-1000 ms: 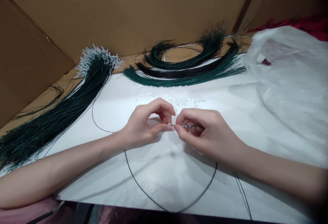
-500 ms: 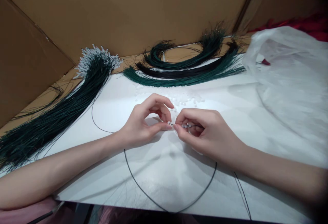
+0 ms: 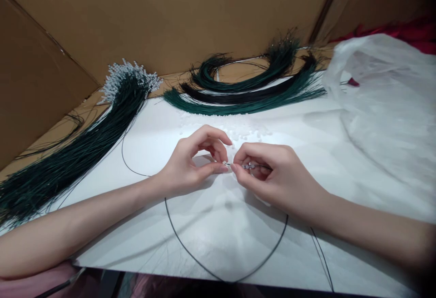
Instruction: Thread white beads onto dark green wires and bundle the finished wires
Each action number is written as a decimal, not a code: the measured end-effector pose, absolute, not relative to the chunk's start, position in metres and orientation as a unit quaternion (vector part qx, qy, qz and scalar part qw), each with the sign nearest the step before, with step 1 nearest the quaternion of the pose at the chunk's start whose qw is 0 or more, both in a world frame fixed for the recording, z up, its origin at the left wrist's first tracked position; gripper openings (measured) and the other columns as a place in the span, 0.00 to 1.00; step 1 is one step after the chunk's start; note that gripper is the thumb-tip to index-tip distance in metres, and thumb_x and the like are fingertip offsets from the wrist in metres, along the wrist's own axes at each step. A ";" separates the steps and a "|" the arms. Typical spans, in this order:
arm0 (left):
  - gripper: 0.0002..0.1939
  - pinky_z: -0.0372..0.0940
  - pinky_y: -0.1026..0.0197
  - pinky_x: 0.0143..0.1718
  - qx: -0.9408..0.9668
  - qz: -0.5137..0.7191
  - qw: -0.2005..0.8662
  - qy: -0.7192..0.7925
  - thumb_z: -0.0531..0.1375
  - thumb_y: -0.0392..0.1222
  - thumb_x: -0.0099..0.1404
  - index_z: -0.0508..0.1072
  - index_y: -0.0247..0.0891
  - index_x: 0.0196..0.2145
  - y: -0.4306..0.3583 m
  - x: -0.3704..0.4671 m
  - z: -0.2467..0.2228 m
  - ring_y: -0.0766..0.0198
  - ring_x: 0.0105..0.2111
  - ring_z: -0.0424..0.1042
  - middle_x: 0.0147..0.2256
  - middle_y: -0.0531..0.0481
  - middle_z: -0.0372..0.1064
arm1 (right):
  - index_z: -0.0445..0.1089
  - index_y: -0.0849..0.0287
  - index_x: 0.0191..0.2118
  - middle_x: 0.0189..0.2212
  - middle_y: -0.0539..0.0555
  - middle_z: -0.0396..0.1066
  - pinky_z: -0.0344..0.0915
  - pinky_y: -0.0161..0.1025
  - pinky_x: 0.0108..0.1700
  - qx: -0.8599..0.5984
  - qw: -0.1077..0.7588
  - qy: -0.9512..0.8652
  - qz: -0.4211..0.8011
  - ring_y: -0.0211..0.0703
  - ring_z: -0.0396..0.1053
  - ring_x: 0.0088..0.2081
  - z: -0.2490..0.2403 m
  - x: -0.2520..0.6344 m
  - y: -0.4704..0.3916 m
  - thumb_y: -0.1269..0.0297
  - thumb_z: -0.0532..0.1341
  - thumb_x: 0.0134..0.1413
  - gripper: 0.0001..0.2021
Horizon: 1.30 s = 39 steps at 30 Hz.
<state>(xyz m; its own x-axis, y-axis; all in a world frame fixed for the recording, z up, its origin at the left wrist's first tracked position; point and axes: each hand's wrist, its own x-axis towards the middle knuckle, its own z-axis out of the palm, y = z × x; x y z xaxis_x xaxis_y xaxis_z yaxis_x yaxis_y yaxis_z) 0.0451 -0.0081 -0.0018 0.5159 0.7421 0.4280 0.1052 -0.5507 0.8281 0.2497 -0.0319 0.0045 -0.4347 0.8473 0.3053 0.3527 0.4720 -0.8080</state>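
My left hand (image 3: 200,161) pinches a small white bead (image 3: 225,163) between thumb and a finger, with the index finger raised and curved above it. Close against it, my right hand (image 3: 269,166) pinches a thin dark cord (image 3: 285,225). Several pale beads (image 3: 248,166) sit on the cord just behind the right fingertips. The cord's tip reaches the bead at the left fingers; whether it passes through cannot be made out. Below the hands the cord hangs in a wide loop to the table's front edge. Loose white beads (image 3: 252,133) lie scattered behind the hands.
A thick bundle of dark green cords (image 3: 112,121) with white-beaded ends lies at left. Curved bundles of plain cords (image 3: 238,107) rest at the back of the white table (image 3: 143,234). A translucent plastic bag (image 3: 384,107) stands right; cardboard (image 3: 204,16) walls the rear.
Almost nothing differs. Both hands stay in the same pinch, with only a very slight shift of the right hand and the cord.
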 end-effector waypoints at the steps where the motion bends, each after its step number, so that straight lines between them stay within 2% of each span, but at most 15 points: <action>1: 0.22 0.70 0.62 0.37 0.780 0.409 0.388 0.272 0.69 0.27 0.55 0.68 0.38 0.45 -0.008 0.045 -0.002 0.66 0.32 0.73 0.31 0.53 0.71 | 0.66 0.61 0.26 0.21 0.45 0.62 0.53 0.30 0.25 -0.386 0.364 -0.776 0.340 0.28 0.52 0.20 0.004 0.250 -0.032 0.76 0.60 0.52 0.07; 18: 0.20 0.71 0.62 0.37 0.790 0.402 0.372 0.277 0.69 0.34 0.58 0.68 0.39 0.46 -0.009 0.045 -0.003 0.66 0.32 0.73 0.32 0.52 0.71 | 0.66 0.61 0.26 0.21 0.45 0.62 0.53 0.31 0.25 -0.389 0.353 -0.780 0.340 0.29 0.54 0.21 0.006 0.250 -0.031 0.76 0.59 0.53 0.06; 26: 0.20 0.71 0.63 0.37 0.791 0.405 0.368 0.274 0.69 0.29 0.57 0.68 0.38 0.45 -0.009 0.046 -0.002 0.67 0.32 0.73 0.31 0.52 0.71 | 0.66 0.61 0.26 0.21 0.45 0.63 0.53 0.31 0.25 -0.391 0.354 -0.778 0.342 0.29 0.54 0.21 0.005 0.250 -0.032 0.76 0.59 0.52 0.07; 39: 0.18 0.72 0.63 0.36 0.802 0.398 0.348 0.279 0.67 0.32 0.60 0.69 0.39 0.46 -0.010 0.045 -0.003 0.66 0.32 0.73 0.31 0.51 0.71 | 0.65 0.60 0.25 0.21 0.45 0.62 0.53 0.31 0.25 -0.390 0.350 -0.783 0.336 0.29 0.54 0.21 0.006 0.251 -0.033 0.77 0.59 0.52 0.08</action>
